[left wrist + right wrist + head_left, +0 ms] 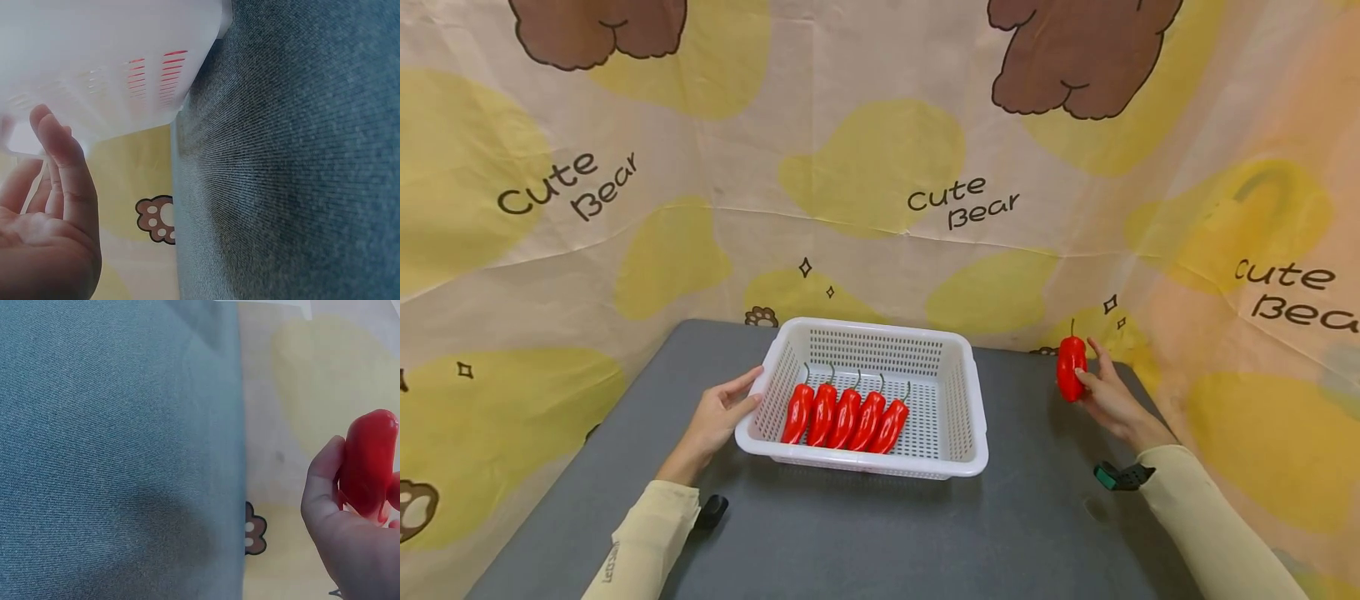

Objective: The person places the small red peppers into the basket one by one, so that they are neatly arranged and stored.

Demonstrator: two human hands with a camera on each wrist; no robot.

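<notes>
In the head view a white plastic basket (pixel 862 467) with slotted walls stands on the grey table. Several red peppers (pixel 847 418) with thin green stems lie side by side in its left half. My left hand (pixel 713 421) holds the basket's left rim between thumb and fingers; the left wrist view shows the fingers (pixel 65 147) up against the basket's end wall (pixel 112 94). Off to the right, my right hand (pixel 1116 406) grips another red pepper (pixel 1070 371), stem up, above the table. That pepper (pixel 369 462) sits between thumb and fingers in the right wrist view.
The grey table (pixel 910 542) runs up to a cloth backdrop (pixel 865 208) with bear prints at the back and sides. Between the basket and my right hand lies a stretch of table surface. Dark straps (pixel 1123 477) show at both wrists.
</notes>
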